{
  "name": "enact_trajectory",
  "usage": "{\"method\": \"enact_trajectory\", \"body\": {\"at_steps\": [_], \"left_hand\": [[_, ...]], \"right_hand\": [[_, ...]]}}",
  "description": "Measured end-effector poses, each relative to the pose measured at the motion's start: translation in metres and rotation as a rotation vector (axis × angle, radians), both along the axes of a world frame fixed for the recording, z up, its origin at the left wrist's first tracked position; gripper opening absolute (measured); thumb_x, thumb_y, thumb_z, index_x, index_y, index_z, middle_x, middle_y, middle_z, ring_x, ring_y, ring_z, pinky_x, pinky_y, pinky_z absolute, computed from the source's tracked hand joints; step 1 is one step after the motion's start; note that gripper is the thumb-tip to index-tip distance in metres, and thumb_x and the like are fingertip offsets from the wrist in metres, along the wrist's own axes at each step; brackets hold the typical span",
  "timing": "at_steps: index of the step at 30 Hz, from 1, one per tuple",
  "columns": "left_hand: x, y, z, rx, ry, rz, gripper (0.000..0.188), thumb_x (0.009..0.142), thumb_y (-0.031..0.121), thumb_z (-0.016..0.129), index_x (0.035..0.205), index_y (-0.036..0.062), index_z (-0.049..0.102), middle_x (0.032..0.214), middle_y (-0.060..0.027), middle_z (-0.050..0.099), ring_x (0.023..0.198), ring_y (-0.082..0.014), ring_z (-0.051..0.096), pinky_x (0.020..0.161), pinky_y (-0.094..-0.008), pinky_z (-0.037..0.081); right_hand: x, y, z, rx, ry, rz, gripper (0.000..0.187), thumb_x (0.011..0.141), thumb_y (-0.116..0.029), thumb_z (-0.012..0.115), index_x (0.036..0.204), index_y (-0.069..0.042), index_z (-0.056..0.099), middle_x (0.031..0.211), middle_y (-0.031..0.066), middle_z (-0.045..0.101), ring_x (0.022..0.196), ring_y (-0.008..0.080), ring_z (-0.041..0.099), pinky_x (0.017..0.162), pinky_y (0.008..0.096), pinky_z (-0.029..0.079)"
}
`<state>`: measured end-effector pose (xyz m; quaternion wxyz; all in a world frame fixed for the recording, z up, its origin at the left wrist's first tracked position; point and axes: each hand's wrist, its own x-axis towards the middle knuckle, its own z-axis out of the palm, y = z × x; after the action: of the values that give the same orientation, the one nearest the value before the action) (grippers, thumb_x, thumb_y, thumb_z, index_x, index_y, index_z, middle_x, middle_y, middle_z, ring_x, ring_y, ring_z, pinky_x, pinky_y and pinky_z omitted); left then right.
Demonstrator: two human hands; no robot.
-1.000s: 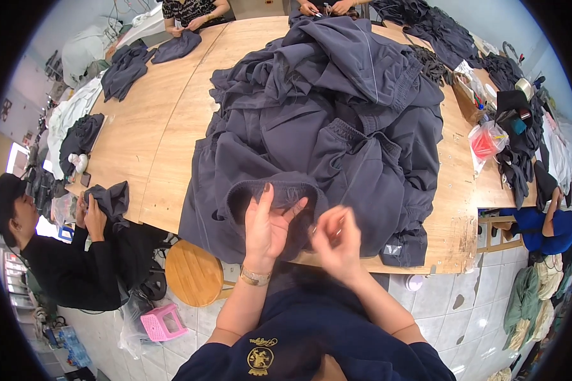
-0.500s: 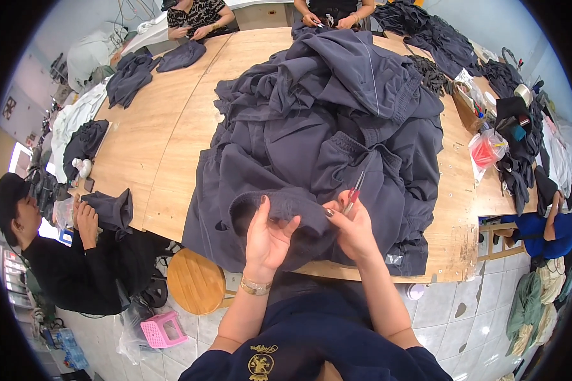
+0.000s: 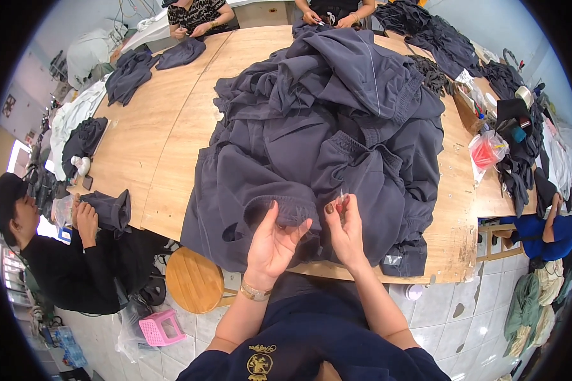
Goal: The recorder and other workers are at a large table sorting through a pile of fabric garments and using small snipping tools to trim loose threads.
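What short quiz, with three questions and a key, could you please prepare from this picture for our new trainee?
1. Which thing is nearest to the left hand?
A) plastic bag
B) gathered waistband
C) black cap

2. True or false: the right hand grips a small pointed tool, mostly hidden.

3. What colour is the plastic stool on the tiled floor?

Key: 1: B. 2: True. 3: Pink.

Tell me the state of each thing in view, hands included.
Left hand: open, thumb and finger spread
Right hand: closed around small red tool
Small red tool: mostly hidden
Dark grey garments: heaped, crumpled
Garment edge: gathered
Round wooden stool: upright, unoccupied
Pink stool: unoccupied
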<state>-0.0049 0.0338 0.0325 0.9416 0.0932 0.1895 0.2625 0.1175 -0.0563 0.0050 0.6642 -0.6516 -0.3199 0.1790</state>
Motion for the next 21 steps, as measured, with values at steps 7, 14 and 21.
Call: {"method": "enact_trajectory", "body": {"at_steps": [7,14,21], "left_hand": [[-0.004,-0.004,0.006,0.205,0.039,0.065,0.016,0.095,0.014,0.047,0.105,0.004,0.055,0.106,-0.0081,0.062,0.099,-0.0202,0.06,0.089,-0.0428,0.052],[-0.005,-0.001,0.011,0.325,0.083,0.056,0.014,0.094,0.008,0.048,0.106,0.0037,0.053,0.106,-0.0081,0.061,0.099,-0.0194,0.06,0.089,-0.041,0.052],[-0.013,0.008,0.002,0.253,0.064,0.007,0.015,0.093,0.007,0.048,0.106,0.004,0.053,0.105,-0.0067,0.061,0.096,-0.0176,0.061,0.084,-0.0364,0.053]], "right_hand": [[0.014,-0.012,0.023,-0.019,-0.137,0.11,0.022,0.086,-0.014,0.063,0.082,-0.002,0.044,0.06,0.0017,0.046,0.055,0.0074,0.039,0.05,0.0239,0.034],[0.009,-0.015,0.026,-0.056,-0.122,0.161,0.022,0.084,-0.015,0.065,0.084,-0.001,0.05,0.059,0.003,0.049,0.051,0.008,0.042,0.048,0.0245,0.036],[0.007,-0.018,0.023,-0.177,-0.671,0.103,0.026,0.08,-0.026,0.069,0.079,-0.004,0.055,0.06,0.0096,0.056,0.051,0.0291,0.056,0.046,0.0326,0.041]]}}
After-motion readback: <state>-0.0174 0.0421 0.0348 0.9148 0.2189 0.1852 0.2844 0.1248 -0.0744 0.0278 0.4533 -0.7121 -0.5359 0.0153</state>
